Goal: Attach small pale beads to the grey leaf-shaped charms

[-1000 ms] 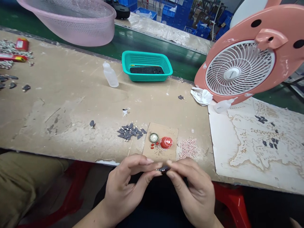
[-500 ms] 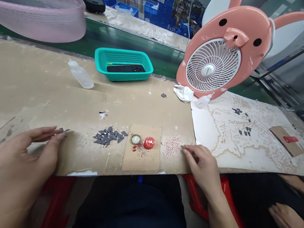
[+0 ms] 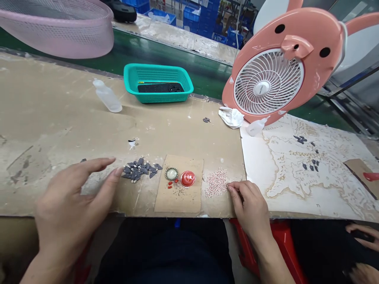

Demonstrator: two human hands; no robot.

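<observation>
My left hand (image 3: 78,191) is open, its thumb and forefinger apart, just left of a heap of small dark grey leaf-shaped pieces (image 3: 139,170) dotted with pale beads. Behind that hand, a dark piece (image 3: 83,160) lies on the table. Thumb and forefinger of my right hand (image 3: 248,203) are pinched at the right edge of a patch of tiny pinkish-white beads (image 3: 216,182); what they hold is too small to make out. Between the piles, a cardboard square (image 3: 179,203) carries a round cap with a jagged rim (image 3: 171,174), a glossy red disc (image 3: 187,178) and small red bits.
A green basket (image 3: 158,96) with a phone (image 3: 160,88) stands at the back. Nearby are a clear squeeze bottle (image 3: 108,96), a pink fan (image 3: 266,79), a crumpled white cloth (image 3: 231,117) and a map sheet (image 3: 296,177). A person's hands (image 3: 365,236) are at far right.
My left hand has moved right towards the dark heap and its fingers have parted, leaving a dark piece behind on the table. My right hand stays pinched by the beads. The view has shifted slightly.
</observation>
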